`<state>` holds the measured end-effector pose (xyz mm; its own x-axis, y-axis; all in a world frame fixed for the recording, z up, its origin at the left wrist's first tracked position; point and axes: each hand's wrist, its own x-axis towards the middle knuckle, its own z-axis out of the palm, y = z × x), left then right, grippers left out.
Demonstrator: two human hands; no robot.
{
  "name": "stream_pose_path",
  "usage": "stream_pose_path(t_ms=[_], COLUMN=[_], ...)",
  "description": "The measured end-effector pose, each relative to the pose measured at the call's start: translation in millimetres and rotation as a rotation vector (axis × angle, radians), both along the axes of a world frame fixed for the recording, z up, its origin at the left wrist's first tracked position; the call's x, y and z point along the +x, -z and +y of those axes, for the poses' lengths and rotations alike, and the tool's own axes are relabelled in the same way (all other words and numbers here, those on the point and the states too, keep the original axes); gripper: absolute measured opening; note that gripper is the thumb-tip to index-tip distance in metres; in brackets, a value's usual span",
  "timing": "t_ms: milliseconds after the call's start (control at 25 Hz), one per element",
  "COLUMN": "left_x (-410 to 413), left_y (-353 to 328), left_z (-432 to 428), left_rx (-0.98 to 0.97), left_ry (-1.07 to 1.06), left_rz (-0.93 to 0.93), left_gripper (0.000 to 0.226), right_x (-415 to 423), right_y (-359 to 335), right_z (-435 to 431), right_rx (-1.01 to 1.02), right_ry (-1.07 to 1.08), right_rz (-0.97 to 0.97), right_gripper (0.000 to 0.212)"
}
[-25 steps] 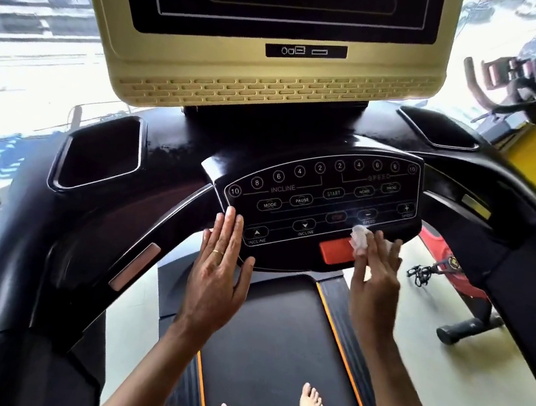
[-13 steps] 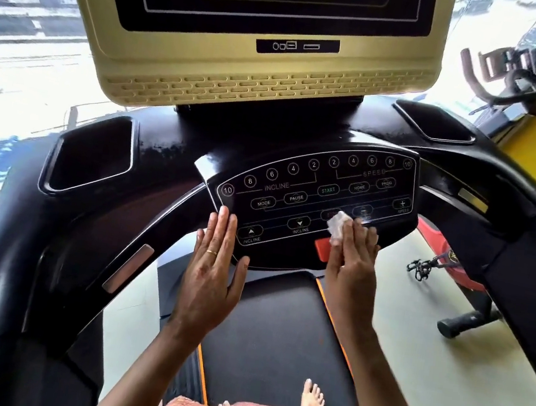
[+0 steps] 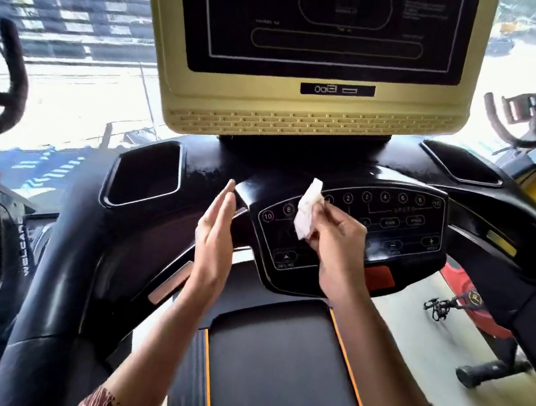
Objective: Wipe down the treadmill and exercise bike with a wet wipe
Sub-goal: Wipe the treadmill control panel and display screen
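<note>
R hand (image 3: pixel 339 245) has lifted wet wipe (image 3: pixel 306 211) off treadmill panel (image 3: pixel 402 226), fingers pinching it; L hand (image 3: pixel 214 240) now off panel edge, fingers straight, holding nothing.

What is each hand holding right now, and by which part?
The right hand pinches the wet wipe by its lower part, above the control panel; the upper end sticks up free. The left hand holds nothing, fingers straight.
</note>
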<state>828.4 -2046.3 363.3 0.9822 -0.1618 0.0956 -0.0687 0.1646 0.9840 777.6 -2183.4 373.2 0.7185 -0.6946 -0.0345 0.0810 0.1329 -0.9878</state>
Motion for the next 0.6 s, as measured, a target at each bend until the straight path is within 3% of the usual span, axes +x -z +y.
stream_pose_path(t_ms=[160,600], left_x=[36.9,160.8], left_y=[-24.5,-138.7], left_z=[-2.5,-31.0], left_rx=[-0.121,-0.172], left_ry=[0.016,-0.077], left_rz=[0.068,-0.202], left_gripper=[0.039,0.043], right_x=[33.7,176.9], right_y=[-45.9,-156.0], right_z=[-1.4,-8.5], right_rx=[0.169,0.02], right_ry=[-0.116,-0.388], right_rz=[-0.019,-0.19], right_gripper=[0.019,0.015])
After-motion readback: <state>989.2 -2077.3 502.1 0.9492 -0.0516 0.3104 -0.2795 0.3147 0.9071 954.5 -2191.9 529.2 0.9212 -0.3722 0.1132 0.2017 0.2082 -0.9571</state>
